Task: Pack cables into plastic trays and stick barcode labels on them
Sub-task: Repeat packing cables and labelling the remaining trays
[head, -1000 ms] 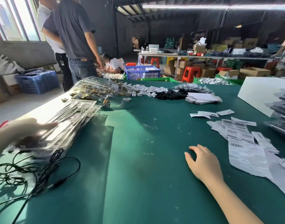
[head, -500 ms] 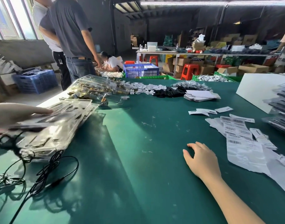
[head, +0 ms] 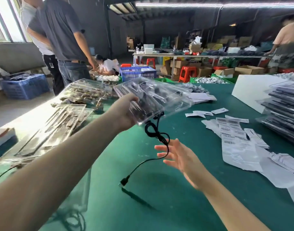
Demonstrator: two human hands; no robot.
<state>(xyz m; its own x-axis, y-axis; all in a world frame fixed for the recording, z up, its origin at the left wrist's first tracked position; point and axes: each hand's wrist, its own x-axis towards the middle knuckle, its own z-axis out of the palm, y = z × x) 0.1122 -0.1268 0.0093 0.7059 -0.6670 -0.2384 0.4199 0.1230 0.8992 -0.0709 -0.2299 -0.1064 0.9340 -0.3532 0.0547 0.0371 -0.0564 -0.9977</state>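
above the middle of the green tabletop (head: 184, 205), the left hand (head: 124, 112) grips a clear plastic tray (head: 153, 99) by its near left edge, fingers curled around the rim, holding it tilted in the air. a black cable (head: 157, 135) spills out of the tray's near corner and dangles, its plug end (head: 124, 181) hanging just over the mat. the right hand (head: 181, 157) hovers below with fingers spread wide and relaxed, holding nothing; the loose cable runs across its fingertips (head: 166, 144), apparently touching them, though not pinched. the main risk, as i judge it, is that the cable slides fully out of the tilted tray, since nothing secures it and its own weight pulls it down. the thin tray may also flex or slip in a one-edge grip. the swinging plug could snag on the mat if the tray moves sideways. barcode labels (head: 232, 130) lie toward the right edge of the tabletop, well apart from both hands, and a stack of packed trays (head: 282, 114) sits at the far right edge.
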